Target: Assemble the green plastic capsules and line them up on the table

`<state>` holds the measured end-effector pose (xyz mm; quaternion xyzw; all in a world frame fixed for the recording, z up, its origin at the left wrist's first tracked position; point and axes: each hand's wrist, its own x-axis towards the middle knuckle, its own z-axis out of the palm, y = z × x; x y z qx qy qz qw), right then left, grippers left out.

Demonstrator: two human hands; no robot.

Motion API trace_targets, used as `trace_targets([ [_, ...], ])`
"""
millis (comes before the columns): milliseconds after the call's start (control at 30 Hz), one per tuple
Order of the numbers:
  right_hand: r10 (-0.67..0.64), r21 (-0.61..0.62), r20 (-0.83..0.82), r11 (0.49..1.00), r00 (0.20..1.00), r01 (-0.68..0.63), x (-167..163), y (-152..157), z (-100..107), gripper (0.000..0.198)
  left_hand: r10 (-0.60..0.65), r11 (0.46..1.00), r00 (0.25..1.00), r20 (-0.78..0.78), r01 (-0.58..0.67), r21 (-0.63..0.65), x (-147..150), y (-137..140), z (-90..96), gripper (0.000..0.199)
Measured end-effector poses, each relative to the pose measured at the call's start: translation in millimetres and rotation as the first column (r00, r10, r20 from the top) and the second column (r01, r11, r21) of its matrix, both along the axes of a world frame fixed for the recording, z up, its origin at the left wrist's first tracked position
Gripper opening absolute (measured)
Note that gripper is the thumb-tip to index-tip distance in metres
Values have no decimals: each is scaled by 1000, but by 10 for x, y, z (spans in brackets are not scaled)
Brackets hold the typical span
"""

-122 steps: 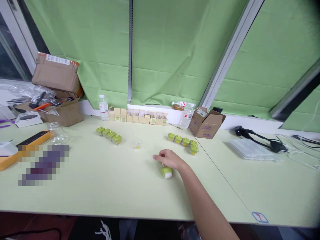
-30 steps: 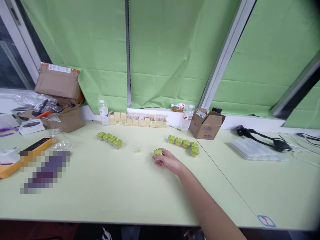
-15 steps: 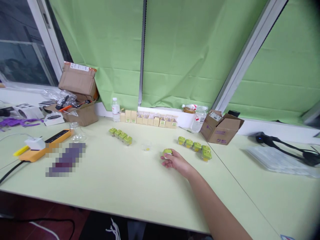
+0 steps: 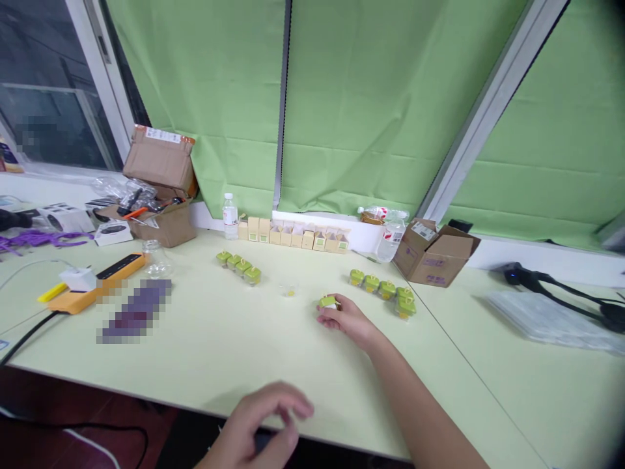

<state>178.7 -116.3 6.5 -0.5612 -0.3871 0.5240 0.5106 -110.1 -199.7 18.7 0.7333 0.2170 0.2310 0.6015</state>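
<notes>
My right hand (image 4: 346,319) grips a small green lid (image 4: 327,301) between thumb and fingers, just above the table; whether a cup sits beneath it is hidden by the fingers. To its left stands a small clear cup (image 4: 289,291) without a lid, something yellow in it. My left hand (image 4: 266,420) is over the table's front edge, fingers curved and apart from the thumb, holding nothing. Small green-lidded cups form one row (image 4: 239,266) at left and another row (image 4: 387,289) just beyond my right hand.
Small cardboard boxes (image 4: 293,234) line the back of the table, with water bottles (image 4: 230,218) at each end. Cardboard cartons (image 4: 430,255) stand at both sides. An orange power strip (image 4: 97,283) and a glass jar (image 4: 155,259) are at left; clear plastic trays (image 4: 547,319) lie right.
My left hand has come into view at the front edge. My right hand has stayed nearly in place, and the green lid in it has turned more level.
</notes>
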Motion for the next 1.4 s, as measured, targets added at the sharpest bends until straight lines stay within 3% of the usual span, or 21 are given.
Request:
trace_targets([
  [33, 9, 12, 0, 1000, 1000, -9, 10, -3, 0, 39, 125, 981, 991, 46, -130, 142, 121, 103, 46, 25],
  [100, 21, 28, -12, 999, 1000, -21, 37, -8, -7, 45, 257, 891, 960, 110, -280, 357, 388, 318, 106, 32],
  [200, 60, 39, -34, 997, 998, -59, 79, -12, -32, 55, 344, 778, 936, 78, -330, 535, 773, 674, 100, 58],
  [333, 195, 40, -38, 980, 980, -193, 96, -19, -47, 68, 399, 718, 916, -27, -294, 631, 1125, 1110, -30, 75],
  [433, 268, 61, 12, 962, 963, -268, 79, -28, -35, 63, 311, 703, 951, 8, -235, 671, 1246, 1286, -163, 70],
  [567, 274, 69, 82, 958, 958, -279, 46, -33, -28, 55, 264, 673, 959, 104, -261, 692, 1252, 1316, -301, 61],
  [1067, 241, 67, 166, 965, 956, -254, -2, -71, 29, 41, 268, 687, 934, 235, -356, 633, 1291, 1272, -386, 59],
  [1400, 197, 18, 144, 979, 970, -202, -24, -47, 41, 22, 224, 767, 945, 238, -322, 555, 1252, 1313, -408, 65],
])
